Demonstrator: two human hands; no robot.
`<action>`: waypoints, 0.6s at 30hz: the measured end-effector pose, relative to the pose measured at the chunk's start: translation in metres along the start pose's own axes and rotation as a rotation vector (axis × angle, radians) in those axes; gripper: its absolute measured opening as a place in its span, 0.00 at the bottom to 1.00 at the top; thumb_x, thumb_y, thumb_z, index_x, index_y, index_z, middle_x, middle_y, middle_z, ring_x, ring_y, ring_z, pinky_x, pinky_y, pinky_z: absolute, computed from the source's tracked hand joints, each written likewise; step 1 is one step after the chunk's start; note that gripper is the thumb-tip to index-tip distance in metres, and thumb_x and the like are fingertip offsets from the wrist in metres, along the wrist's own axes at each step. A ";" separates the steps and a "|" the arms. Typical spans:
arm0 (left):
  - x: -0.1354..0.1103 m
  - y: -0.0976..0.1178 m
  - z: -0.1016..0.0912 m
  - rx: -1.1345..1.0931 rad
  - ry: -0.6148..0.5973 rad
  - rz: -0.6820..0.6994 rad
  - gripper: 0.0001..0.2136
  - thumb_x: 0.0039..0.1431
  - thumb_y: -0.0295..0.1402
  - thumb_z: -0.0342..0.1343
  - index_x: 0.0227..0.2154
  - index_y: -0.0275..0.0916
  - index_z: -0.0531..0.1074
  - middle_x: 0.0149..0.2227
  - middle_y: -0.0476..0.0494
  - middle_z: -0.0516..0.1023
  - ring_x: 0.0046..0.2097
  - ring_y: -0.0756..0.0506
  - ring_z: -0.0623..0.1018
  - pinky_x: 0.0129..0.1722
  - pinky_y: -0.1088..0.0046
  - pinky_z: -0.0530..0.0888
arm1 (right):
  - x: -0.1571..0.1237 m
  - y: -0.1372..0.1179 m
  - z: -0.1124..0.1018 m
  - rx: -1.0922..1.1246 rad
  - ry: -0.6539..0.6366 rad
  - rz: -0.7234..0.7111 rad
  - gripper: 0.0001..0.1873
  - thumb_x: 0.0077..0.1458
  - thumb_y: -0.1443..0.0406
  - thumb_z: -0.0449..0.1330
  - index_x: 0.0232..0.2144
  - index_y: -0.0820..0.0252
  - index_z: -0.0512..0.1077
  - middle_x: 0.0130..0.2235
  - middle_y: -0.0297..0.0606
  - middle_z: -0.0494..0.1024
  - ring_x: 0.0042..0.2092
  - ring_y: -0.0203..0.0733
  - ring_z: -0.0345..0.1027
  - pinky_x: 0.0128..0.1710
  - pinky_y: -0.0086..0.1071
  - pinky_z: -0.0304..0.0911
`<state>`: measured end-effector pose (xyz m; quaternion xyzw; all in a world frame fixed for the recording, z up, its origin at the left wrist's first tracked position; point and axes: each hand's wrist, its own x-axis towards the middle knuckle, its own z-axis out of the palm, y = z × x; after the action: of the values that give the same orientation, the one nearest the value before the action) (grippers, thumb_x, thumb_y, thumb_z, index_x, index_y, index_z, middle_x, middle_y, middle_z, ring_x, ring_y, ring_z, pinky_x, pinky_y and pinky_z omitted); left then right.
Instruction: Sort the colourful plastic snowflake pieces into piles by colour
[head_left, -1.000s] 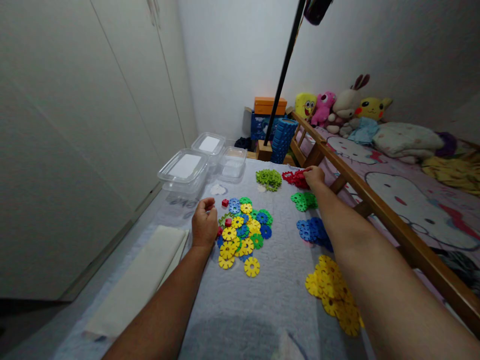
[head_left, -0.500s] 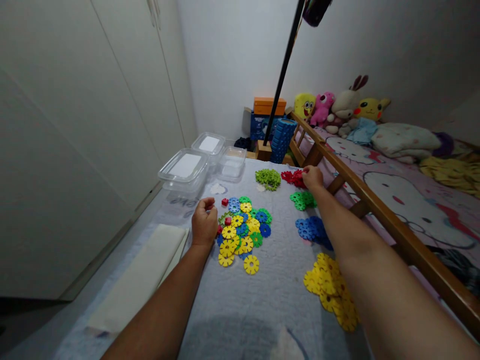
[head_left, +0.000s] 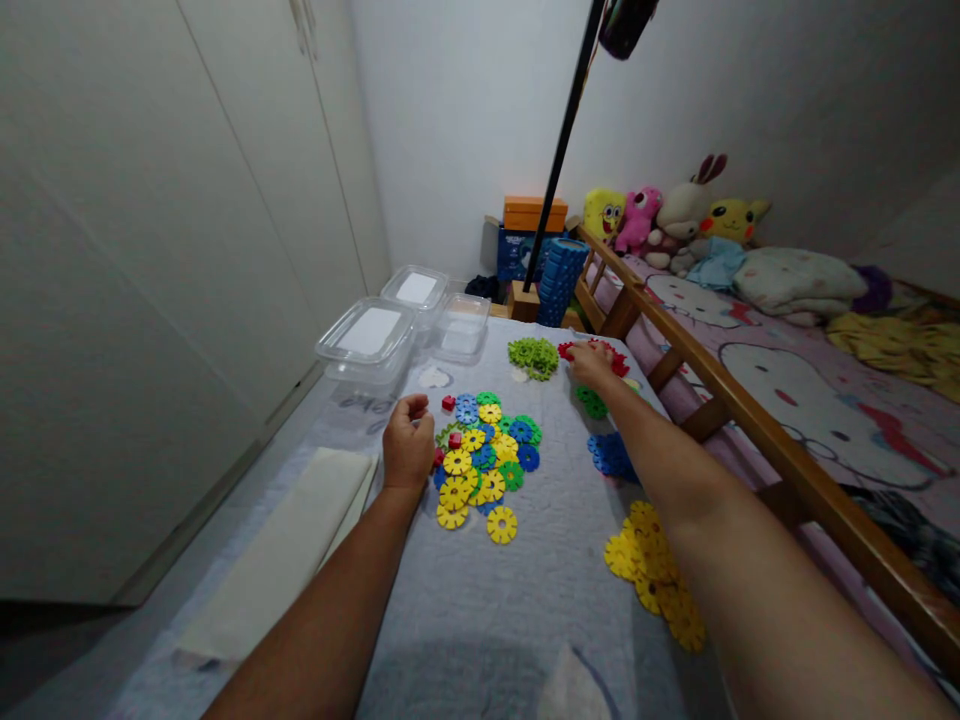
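My left hand (head_left: pixel 409 442) rests on the cloth with its fingers curled in; nothing shows between them. Just right of it lies a mixed heap of notched plastic discs (head_left: pixel 491 465) in yellow, blue and green, with small red cube-like pieces (head_left: pixel 448 403) by it. At the far right, my right hand (head_left: pixel 591 364) reaches down over red notched pieces (head_left: pixel 618 362), fingers apart and touching them. Beneath that wrist are green discs (head_left: pixel 592 402). Blue discs (head_left: pixel 611 455) and a yellow disc pile (head_left: pixel 652 560) lie nearer. A light-green pile (head_left: pixel 533 357) sits left of the red one.
Clear plastic boxes (head_left: pixel 367 335) stand at the back left, beside an open clear container (head_left: pixel 460 328). A folded cream cloth (head_left: pixel 277 560) lies left of my forearm. A wooden bed rail (head_left: pixel 697 365) borders the right side, and a black pole (head_left: pixel 559 160) rises behind.
My right hand has moved left across the red pieces, uncovering their right end. The left hand has stayed in place. The view has shifted slightly.
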<state>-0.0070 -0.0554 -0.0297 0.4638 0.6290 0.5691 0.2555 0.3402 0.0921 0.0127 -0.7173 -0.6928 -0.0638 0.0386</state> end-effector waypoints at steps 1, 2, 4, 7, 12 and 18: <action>0.000 0.000 0.000 -0.003 0.000 -0.002 0.13 0.53 0.32 0.54 0.42 0.38 0.75 0.42 0.42 0.81 0.45 0.43 0.80 0.50 0.65 0.76 | -0.001 -0.001 0.003 0.007 -0.001 0.001 0.25 0.60 0.67 0.52 0.56 0.50 0.76 0.62 0.46 0.72 0.62 0.61 0.55 0.59 0.52 0.52; 0.000 0.001 0.000 -0.006 -0.001 -0.003 0.13 0.53 0.31 0.54 0.42 0.38 0.75 0.42 0.42 0.81 0.44 0.43 0.80 0.50 0.65 0.76 | -0.003 -0.002 0.005 0.019 -0.001 0.005 0.25 0.60 0.67 0.51 0.57 0.49 0.76 0.64 0.45 0.71 0.64 0.62 0.54 0.60 0.53 0.51; 0.000 0.001 0.001 -0.010 0.001 -0.003 0.13 0.53 0.31 0.54 0.42 0.38 0.74 0.42 0.42 0.81 0.45 0.43 0.80 0.49 0.65 0.76 | -0.004 -0.003 0.007 0.040 0.007 0.001 0.27 0.59 0.68 0.51 0.57 0.50 0.75 0.65 0.45 0.70 0.65 0.62 0.53 0.61 0.55 0.50; 0.000 -0.001 0.001 -0.006 0.001 0.006 0.13 0.53 0.31 0.54 0.42 0.38 0.75 0.42 0.42 0.81 0.45 0.43 0.80 0.49 0.65 0.76 | -0.002 -0.010 0.008 0.098 0.027 -0.001 0.27 0.57 0.70 0.51 0.57 0.56 0.75 0.61 0.49 0.74 0.62 0.60 0.59 0.60 0.50 0.54; 0.001 -0.002 0.001 0.002 -0.011 0.013 0.13 0.54 0.32 0.54 0.43 0.38 0.75 0.43 0.42 0.81 0.45 0.43 0.80 0.50 0.64 0.76 | 0.007 -0.034 0.012 0.248 -0.001 -0.094 0.29 0.58 0.72 0.49 0.60 0.67 0.71 0.59 0.53 0.76 0.60 0.51 0.66 0.59 0.37 0.58; 0.000 0.000 0.001 0.019 -0.014 0.008 0.14 0.54 0.32 0.53 0.43 0.38 0.75 0.43 0.40 0.81 0.46 0.42 0.80 0.50 0.63 0.76 | 0.009 -0.069 0.025 0.411 0.020 0.055 0.26 0.64 0.58 0.51 0.58 0.68 0.69 0.59 0.57 0.74 0.61 0.55 0.65 0.60 0.44 0.60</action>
<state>-0.0062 -0.0549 -0.0300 0.4726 0.6307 0.5610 0.2532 0.2728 0.1074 -0.0127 -0.7122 -0.6711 0.0727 0.1927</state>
